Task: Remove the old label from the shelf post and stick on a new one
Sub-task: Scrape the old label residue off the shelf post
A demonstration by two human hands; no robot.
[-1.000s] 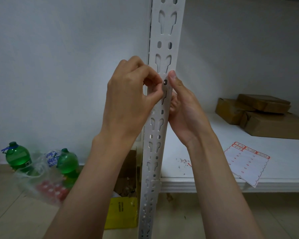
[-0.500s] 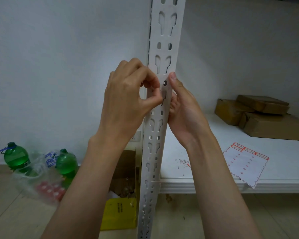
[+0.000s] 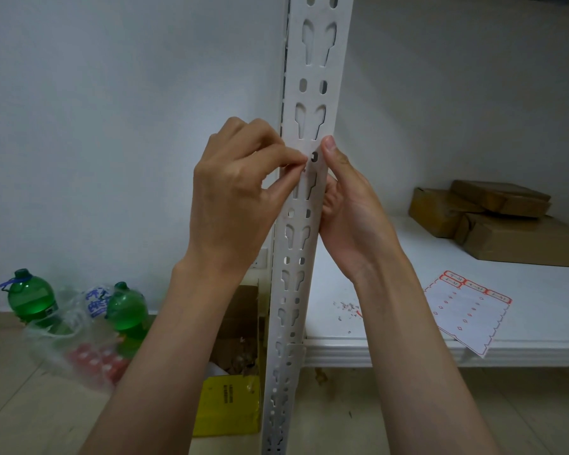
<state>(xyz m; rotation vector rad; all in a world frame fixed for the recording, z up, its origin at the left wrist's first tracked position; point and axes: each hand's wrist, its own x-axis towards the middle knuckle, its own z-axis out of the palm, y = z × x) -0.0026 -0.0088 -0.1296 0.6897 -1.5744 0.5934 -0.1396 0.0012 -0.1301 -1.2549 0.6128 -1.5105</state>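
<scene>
**At the shelf post, both hands on the old label**

Against the white slotted shelf post point(image 3: 304, 205), up at mid-height: left hand point(image 3: 234, 195) with thumb and forefinger pressed together, pinching a scrap of old label point(image 3: 304, 170) at the post's left edge. Right hand point(image 3: 349, 205) wrapped round the post's right edge, thumb flat on its face beside a round hole. On the white shelf point(image 3: 473, 257) to the right: label sheet point(image 3: 463, 310) with red borders overhanging the front lip, paper scraps point(image 3: 347, 307) near the post, cardboard boxes point(image 3: 506, 221) behind. Down on the floor: green bottles point(image 3: 30, 297), yellow box point(image 3: 227, 405).
</scene>
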